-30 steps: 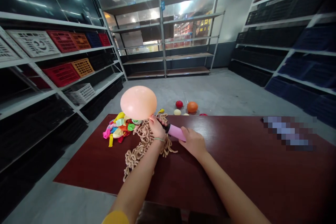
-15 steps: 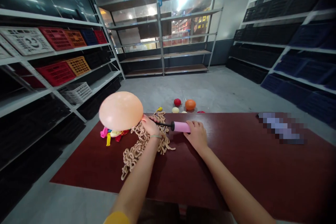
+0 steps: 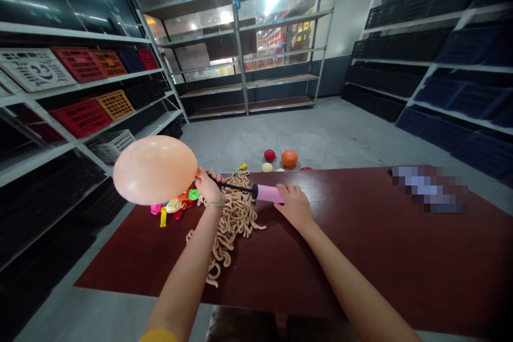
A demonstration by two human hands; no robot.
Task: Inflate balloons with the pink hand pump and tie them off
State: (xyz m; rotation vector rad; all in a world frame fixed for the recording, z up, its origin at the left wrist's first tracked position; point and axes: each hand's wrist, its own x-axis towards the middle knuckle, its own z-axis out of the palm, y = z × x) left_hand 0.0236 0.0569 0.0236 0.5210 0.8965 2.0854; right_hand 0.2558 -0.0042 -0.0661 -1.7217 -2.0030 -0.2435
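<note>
My left hand (image 3: 210,186) is closed around the neck of an inflated peach balloon (image 3: 155,170) where it meets the black end of a balloon pump. A black rod (image 3: 236,187) runs from there into the pump's pink barrel (image 3: 269,193), which my right hand (image 3: 294,204) grips at its right end. Below the hands lies a heap of beige, rope-like strands (image 3: 236,219). Several limp coloured balloons (image 3: 174,205) rest on the table, partly hidden by the inflated one and my left hand.
The dark red table (image 3: 360,256) carries a pixelated object (image 3: 427,188) at far right. Beyond its far edge, an orange balloon (image 3: 289,158), a red balloon (image 3: 270,155) and a pale one lie on the floor. Shelves with crates (image 3: 82,117) flank the room.
My left hand and the balloon have moved left, and more of the pump's black rod shows. The balloon looks slightly larger. My right hand has shifted slightly left; the view has shifted slightly too.
</note>
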